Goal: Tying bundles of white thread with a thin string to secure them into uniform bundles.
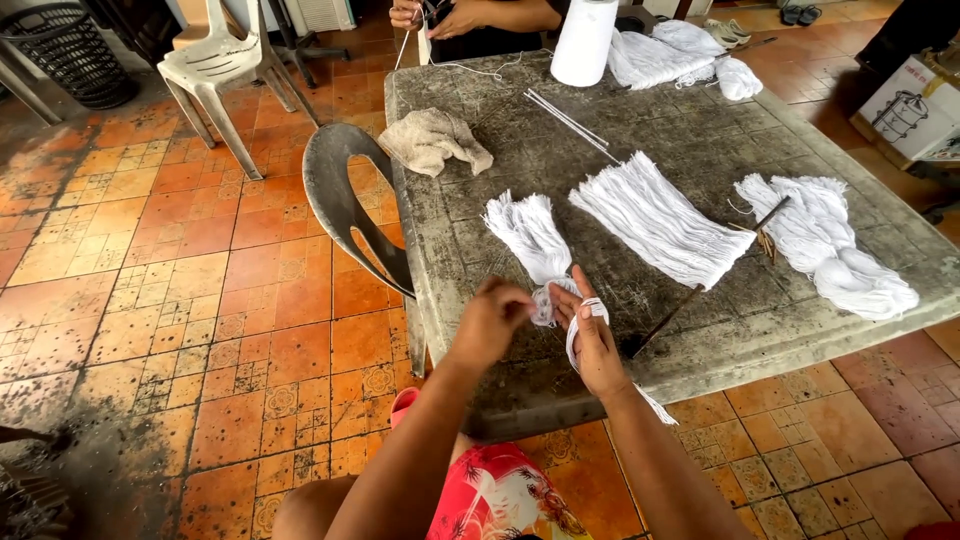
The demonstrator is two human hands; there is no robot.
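White cotton string, bunched into a small tassel (535, 250), lies on the grey table (700, 130) near its front edge, fringe fanning toward 11 o'clock. It looks soft, limp and very light; the strands would splay if grabbed at the loose end, so the tied neck at the bottom seems the place to hold it. The left hand (490, 322) is closed in a pinch at that neck. The right hand (592, 335) has a white strip (585, 330) wound around its fingers, pulled taut. At 2 o'clock lies a bigger flat bundle (655, 220), further right another skein (830, 240). At 12 o'clock stands a white roll (585, 40), where another person's hands (430, 15) work.
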